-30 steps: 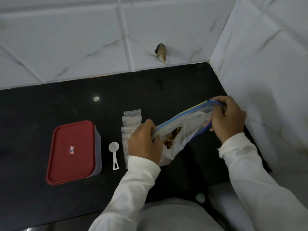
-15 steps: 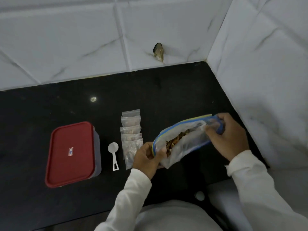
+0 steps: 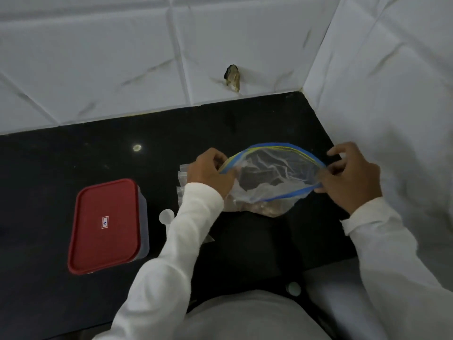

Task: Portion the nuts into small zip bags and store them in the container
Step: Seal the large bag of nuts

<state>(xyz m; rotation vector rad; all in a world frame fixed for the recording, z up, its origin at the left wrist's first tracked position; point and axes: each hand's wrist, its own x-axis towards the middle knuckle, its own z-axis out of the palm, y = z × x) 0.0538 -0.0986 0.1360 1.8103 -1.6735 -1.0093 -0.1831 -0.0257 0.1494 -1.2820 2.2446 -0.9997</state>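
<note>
The left hand point(image 3: 210, 174) and right hand point(image 3: 350, 177) each pinched the rim of the big bag point(image 3: 274, 173), spread open near the right edge of the counter point(image 3: 73, 155), nuts point(image 3: 259, 206) inside

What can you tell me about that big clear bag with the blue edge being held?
The zip bag is thin, clear, crinkled plastic with a blue and yellow zip strip round its mouth. The mouth is held open in an oval: the left hand grips one end of the rim, the right hand pinches the other. Brownish nuts sit bunched in its bottom, which sags over the black counter.
</note>
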